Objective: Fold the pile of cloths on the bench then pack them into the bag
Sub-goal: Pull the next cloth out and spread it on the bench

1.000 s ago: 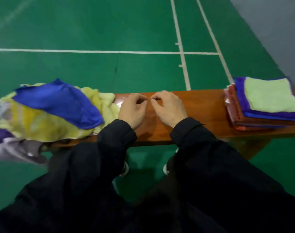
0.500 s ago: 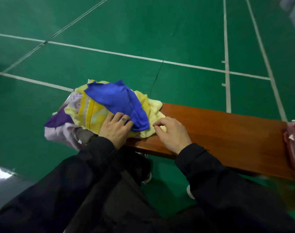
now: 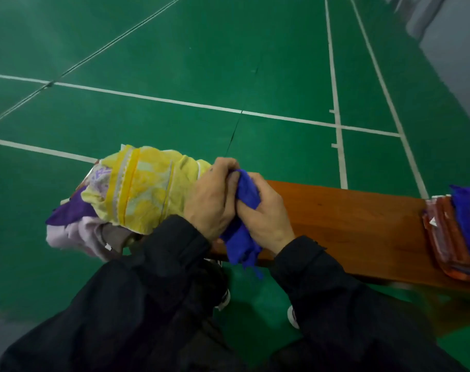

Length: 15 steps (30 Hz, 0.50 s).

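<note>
A crumpled blue cloth [image 3: 243, 237] hangs bunched between both hands above the near edge of the wooden bench [image 3: 349, 218]. My left hand [image 3: 212, 200] grips its upper part, and my right hand [image 3: 266, 216] grips it just beside, the two hands touching. The pile of unfolded cloths [image 3: 142, 191], mostly yellow with purple and lilac pieces underneath, sits on the bench's left end, right behind my left hand. A stack of folded cloths [image 3: 459, 234], orange, blue and pale green, lies at the bench's right end. No bag is in view.
Green court floor [image 3: 174, 63] with white lines stretches beyond and below the bench. A grey wall [image 3: 453, 36] rises at the top right. Bare bench wood lies between my hands and the folded stack. My shoes [image 3: 224, 296] show beneath the bench edge.
Both hands have taken hold of the blue cloth and pulled it off the pile toward me. The view has swung slightly right, showing more of the folded stack.
</note>
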Available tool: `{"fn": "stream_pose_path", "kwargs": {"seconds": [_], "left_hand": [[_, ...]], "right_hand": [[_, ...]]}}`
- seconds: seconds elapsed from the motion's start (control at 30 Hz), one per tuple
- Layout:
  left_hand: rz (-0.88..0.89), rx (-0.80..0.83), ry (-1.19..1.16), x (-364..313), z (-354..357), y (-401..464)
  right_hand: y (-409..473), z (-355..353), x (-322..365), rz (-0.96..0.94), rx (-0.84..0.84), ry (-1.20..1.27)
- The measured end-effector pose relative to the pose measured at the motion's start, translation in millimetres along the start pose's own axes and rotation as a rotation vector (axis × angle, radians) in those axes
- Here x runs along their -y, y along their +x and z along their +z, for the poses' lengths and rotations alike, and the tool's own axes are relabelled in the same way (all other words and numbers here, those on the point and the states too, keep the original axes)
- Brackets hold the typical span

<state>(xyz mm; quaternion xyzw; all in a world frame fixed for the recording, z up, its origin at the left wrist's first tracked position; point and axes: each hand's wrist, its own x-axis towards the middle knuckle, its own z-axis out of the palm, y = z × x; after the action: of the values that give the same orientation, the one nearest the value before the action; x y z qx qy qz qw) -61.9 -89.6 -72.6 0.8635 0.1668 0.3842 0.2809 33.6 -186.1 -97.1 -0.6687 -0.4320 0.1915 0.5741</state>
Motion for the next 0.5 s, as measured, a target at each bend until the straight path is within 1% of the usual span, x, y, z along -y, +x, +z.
{"fn": "stream_pose_path", "kwargs": {"seconds": [0.07, 0.13, 0.2, 0.3, 0.37, 0.4, 0.43, 0.47, 0.5], "left_hand": [[-0.029, -0.071, -0.061, -5.1, 3.3, 16.0], [-0.107, -0.042, -0.171, -8.1, 10.5, 28.9], [-0.211, 0.014, -0.341, -10.8, 19.9, 37.0], [-0.362, 0.032, -0.564, -16.2, 32.5, 43.1], [-0.444, 0.040, -0.615, -20.3, 39.8, 43.4], [-0.454, 0.043, -0.612, -24.4, 43.1, 42.6], [-0.418, 0.027, -0.558, -28.8, 46.0, 39.8], [-0.321, -0.003, -0.432, -33.3, 48.0, 35.5], [-0.167, -0.039, -0.275, -37.6, 49.5, 30.0]], "right_hand": [[2.2, -20.4, 9.2, 0.044, 0.003, 0.113], [4.6, -44.1, 16.6, 0.026, -0.038, 0.113], [6.7, -66.0, 22.6, 0.045, -0.081, 0.150], [6.5, -93.2, 28.3, 0.153, -0.108, 0.289], [5.0, -106.0, 32.6, 0.242, -0.126, 0.380], [4.3, -110.3, 34.4, 0.291, -0.146, 0.452], [3.6, -113.3, 35.8, 0.340, -0.171, 0.537], [3.2, -115.5, 36.2, 0.379, -0.198, 0.622], [3.0, -117.6, 36.1, 0.409, -0.221, 0.701]]}}
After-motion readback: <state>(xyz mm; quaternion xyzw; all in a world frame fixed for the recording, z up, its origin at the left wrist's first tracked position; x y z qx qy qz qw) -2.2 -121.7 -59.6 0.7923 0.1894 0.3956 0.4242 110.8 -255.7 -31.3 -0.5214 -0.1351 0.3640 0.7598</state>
